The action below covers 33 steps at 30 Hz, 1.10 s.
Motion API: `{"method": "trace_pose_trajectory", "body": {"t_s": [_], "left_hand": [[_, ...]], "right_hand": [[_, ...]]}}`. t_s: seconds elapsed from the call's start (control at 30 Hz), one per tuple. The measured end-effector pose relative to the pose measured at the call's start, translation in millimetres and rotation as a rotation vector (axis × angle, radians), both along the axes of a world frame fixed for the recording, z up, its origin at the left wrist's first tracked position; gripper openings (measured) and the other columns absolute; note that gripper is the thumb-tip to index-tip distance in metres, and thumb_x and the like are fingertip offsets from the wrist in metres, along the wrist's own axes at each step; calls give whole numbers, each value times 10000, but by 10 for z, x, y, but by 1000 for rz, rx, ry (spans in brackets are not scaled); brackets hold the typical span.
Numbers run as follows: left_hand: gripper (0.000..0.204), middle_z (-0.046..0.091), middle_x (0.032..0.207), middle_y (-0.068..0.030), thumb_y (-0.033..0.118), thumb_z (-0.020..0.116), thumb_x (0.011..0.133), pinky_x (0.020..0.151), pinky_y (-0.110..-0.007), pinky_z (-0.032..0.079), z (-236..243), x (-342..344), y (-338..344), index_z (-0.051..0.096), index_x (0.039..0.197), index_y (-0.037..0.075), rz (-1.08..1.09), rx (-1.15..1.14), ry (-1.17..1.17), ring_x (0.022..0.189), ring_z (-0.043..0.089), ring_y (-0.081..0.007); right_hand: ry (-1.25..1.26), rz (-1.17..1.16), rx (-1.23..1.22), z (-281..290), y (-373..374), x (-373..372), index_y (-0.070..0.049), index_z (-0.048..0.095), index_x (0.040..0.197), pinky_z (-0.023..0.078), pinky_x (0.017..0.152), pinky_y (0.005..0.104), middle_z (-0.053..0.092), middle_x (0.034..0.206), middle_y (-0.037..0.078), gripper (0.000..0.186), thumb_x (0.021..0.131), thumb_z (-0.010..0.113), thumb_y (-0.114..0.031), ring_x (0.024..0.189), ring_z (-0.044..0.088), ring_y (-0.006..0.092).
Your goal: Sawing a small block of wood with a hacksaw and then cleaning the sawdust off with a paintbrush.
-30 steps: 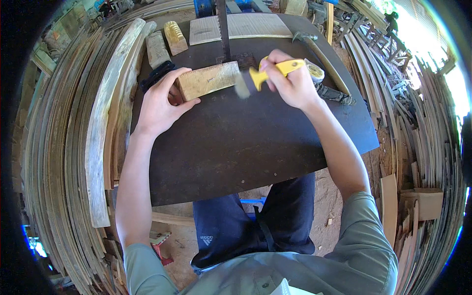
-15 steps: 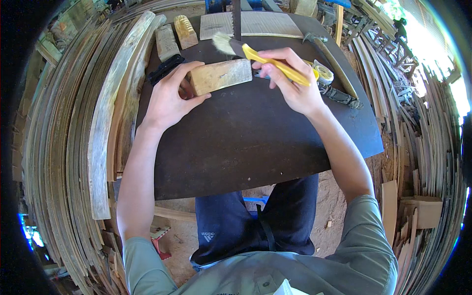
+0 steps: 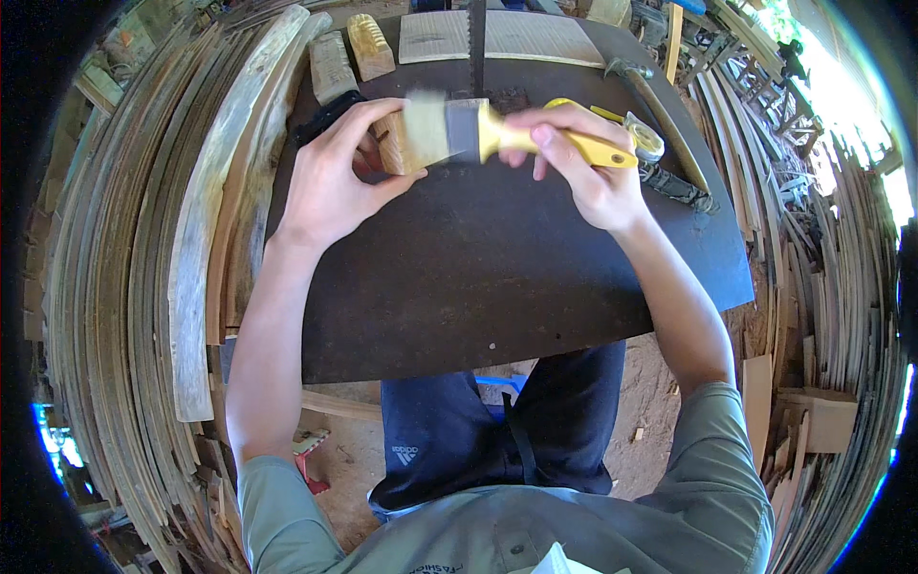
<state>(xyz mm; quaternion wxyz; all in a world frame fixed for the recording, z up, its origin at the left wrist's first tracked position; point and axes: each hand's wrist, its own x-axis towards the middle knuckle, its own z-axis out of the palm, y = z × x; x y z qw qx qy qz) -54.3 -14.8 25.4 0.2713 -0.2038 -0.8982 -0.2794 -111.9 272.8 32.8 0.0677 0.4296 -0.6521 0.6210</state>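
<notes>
My left hand (image 3: pixel 325 182) is closed around the left end of a wooden block (image 3: pixel 394 145), thumb at its near edge. A yellow-handled paintbrush (image 3: pixel 598 151) is gripped in my right hand (image 3: pixel 579 163). Its pale bristles, smeared by motion, lie across the block and hide much of its face. Behind my left fingers is a black object (image 3: pixel 320 124), partly covered, whose kind I cannot make out. A roll of tape (image 3: pixel 645 142) sits just beyond my right hand, beside a hammer (image 3: pixel 669 124).
Two more wooden blocks (image 3: pixel 371 48) lie at the far left of the dark table (image 3: pixel 459 277). A saw blade (image 3: pixel 476 48) rises at the far edge in front of a pale board (image 3: pixel 540 40). Long planks (image 3: pixel 196 210) are stacked at the left, more at the right.
The brush has come down and left, from above the block's right end onto its face. My left hand still holds the block, now tilted a little differently.
</notes>
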Motion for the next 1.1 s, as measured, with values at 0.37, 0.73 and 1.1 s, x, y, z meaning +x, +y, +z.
{"method": "trace_pose_trajectory", "body": {"t_s": [0.37,0.73,1.1], "left_hand": [[759,720,931,-67,98,930,763,632,-283,595,-48,-52,-129,594,1441,150,90,-22,-100,683,681,-103],[738,678,809,-30,181,943,763,642,-284,598,-22,-42,-88,615,1424,191,89,51,-142,658,659,-94],[744,721,929,-56,105,925,759,663,-292,614,-35,-37,-82,606,1427,185,44,23,-102,701,691,-114]], "right_hand": [[236,-474,238,-68,11,-132,-28,720,1083,572,696,267,777,893,71,159,1046,632,-155,801,758,140],[93,-111,101,-94,94,-233,-28,690,1156,563,779,258,777,962,73,149,1047,622,-104,895,723,106],[-181,174,229,-53,102,-153,-61,717,1241,519,570,200,796,1010,65,251,1067,629,-220,774,660,58]]}}
